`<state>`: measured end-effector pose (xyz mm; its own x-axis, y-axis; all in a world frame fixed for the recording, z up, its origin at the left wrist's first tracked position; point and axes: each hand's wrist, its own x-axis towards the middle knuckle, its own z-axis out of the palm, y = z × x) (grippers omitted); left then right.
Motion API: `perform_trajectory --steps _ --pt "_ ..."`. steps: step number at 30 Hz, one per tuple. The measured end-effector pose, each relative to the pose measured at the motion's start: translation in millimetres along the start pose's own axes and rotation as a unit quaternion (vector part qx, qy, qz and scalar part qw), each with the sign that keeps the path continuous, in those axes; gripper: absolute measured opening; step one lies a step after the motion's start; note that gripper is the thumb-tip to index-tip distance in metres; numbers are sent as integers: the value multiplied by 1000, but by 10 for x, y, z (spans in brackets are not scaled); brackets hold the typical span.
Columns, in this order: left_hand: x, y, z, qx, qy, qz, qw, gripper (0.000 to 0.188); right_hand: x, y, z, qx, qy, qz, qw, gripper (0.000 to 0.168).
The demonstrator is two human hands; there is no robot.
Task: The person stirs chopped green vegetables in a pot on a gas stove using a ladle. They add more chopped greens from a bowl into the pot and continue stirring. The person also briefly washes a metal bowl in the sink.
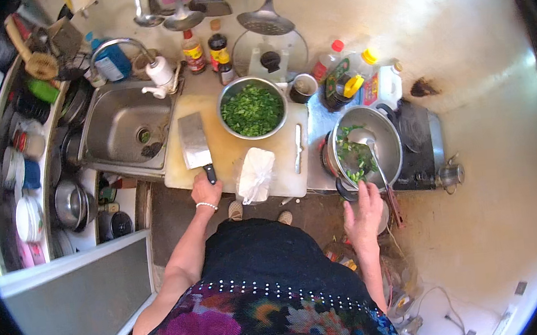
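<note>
My left hand (pixel 206 188) is at the front edge of the white cutting board (pixel 181 168), against the black handle of a cleaver (pixel 194 138); whether the fingers grip it is unclear. The wide blade lies flat on the board. My right hand (pixel 365 209) has its fingertips at the near rim of a steel pot (pixel 390 143), thumb apart, with no held thing visible. Chopped greens (pixel 355 159) and a metal ladle (pixel 362 135) are inside the pot. A steel bowl (pixel 219 111) full of chopped greens (pixel 252 110) stands on the board, behind a white bundle in clear plastic (pixel 256 174).
A small knife (pixel 298 147) lies on the board's right side. Left of it is a steel sink (pixel 115 114) with a faucet (pixel 160 71). Bottles (pixel 337 81) stand behind the pot, beside a dark cup (pixel 303 88). Ladles (pixel 184 19) hang overhead. A black cooktop (pixel 416 143) adjoins the pot.
</note>
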<state>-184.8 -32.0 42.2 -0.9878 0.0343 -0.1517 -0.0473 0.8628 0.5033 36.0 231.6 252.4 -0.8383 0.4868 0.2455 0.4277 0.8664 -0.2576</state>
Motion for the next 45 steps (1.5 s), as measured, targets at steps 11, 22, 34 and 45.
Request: perform_trajectory --steps 11,22,34,45 --pt "460 -134 -446 -24 43 238 970 54 -115 -50 1 -13 -36 39 999 57" --pt "-469 912 -34 -77 -122 301 942 43 -187 1195 -140 -195 -111 131 966 56" --pt "-295 760 -261 -452 -140 39 880 17 -244 1507 -149 167 -138 135 967 52" --pt "260 142 -69 -431 -42 63 899 28 -127 1336 86 39 -193 133 971 52"
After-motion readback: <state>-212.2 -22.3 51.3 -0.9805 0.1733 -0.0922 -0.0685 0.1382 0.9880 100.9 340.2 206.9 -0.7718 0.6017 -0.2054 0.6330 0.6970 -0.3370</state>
